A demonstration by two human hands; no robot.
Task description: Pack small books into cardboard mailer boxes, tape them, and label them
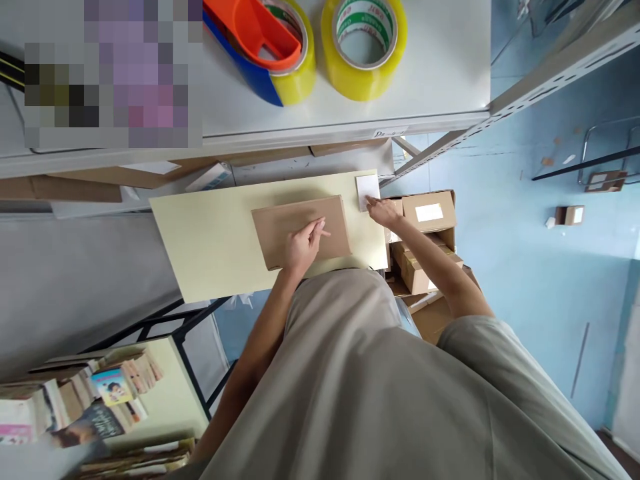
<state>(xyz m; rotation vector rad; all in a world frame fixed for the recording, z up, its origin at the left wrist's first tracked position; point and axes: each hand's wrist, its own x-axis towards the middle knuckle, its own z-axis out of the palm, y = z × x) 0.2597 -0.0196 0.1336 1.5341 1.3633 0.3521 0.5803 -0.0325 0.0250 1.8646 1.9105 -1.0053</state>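
Under the loosely open left hand, 1 brown box looks closed but bare-topped as yet, the white pad apart, touching the right hand, whose grip is unclear.

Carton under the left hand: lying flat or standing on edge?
Lying flat: the carton shows its broad face upward on the tabletop, below the left hand.

A pale yellow tabletop bore a cardboard box and, near one end, a small white pad. A grey shelf held an orange-and-blue tape dispenser beside a yellow tape roll.
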